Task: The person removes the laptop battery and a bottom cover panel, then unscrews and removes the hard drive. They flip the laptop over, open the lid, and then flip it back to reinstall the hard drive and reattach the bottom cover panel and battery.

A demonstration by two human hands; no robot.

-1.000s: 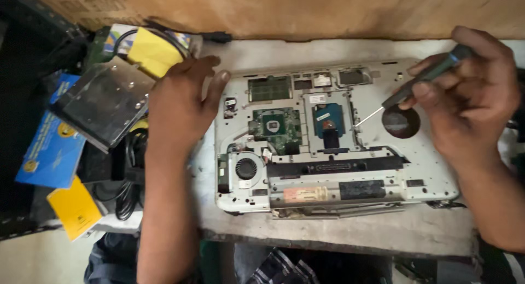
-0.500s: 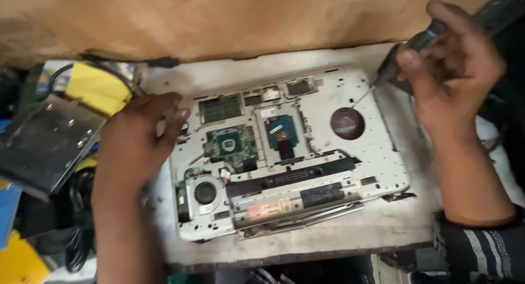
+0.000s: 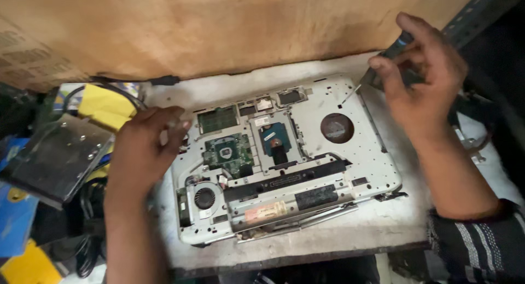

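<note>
Two hands work over an opened silver laptop base, underside up on the dusty white bench. The right hand pinches a dark-handled screwdriver, its tip at the base's far right corner. The left hand, fingers curled together, presses the base's left edge. A slip there could likely gouge the green circuit board, should the tip skid. A pale orange label lies along the near edge; yellow packets and a blue packet sit off the bench's left side.
</note>
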